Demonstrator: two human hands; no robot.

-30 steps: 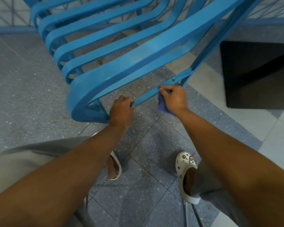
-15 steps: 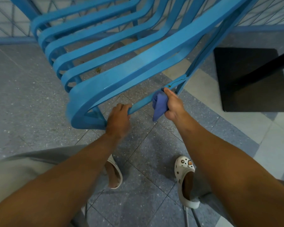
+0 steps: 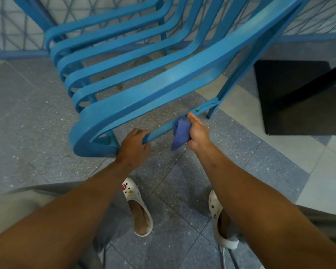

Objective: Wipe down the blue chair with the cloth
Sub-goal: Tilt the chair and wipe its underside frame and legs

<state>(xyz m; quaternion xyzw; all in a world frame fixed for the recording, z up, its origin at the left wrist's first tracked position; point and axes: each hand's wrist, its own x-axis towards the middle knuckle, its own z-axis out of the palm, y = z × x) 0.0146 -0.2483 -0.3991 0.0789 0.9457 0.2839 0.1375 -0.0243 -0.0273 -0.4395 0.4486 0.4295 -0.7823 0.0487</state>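
Blue slatted plastic chair (image 3: 163, 78) tipped over on grey speckled tile floor (image 3: 27, 117), slats running toward the camera. Left hand (image 3: 134, 144) fingers curled round the thin lower rail of the chair, gripping it. Right hand (image 3: 197, 131) clutches a bunched purple-blue cloth (image 3: 179, 133), pressed against the same rail just beside the left hand. White clogs (image 3: 138, 206) below on the floor.

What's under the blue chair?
Under the chair you can see grey floor tiles with some brown dirt specks. The slats hide strips of the floor.
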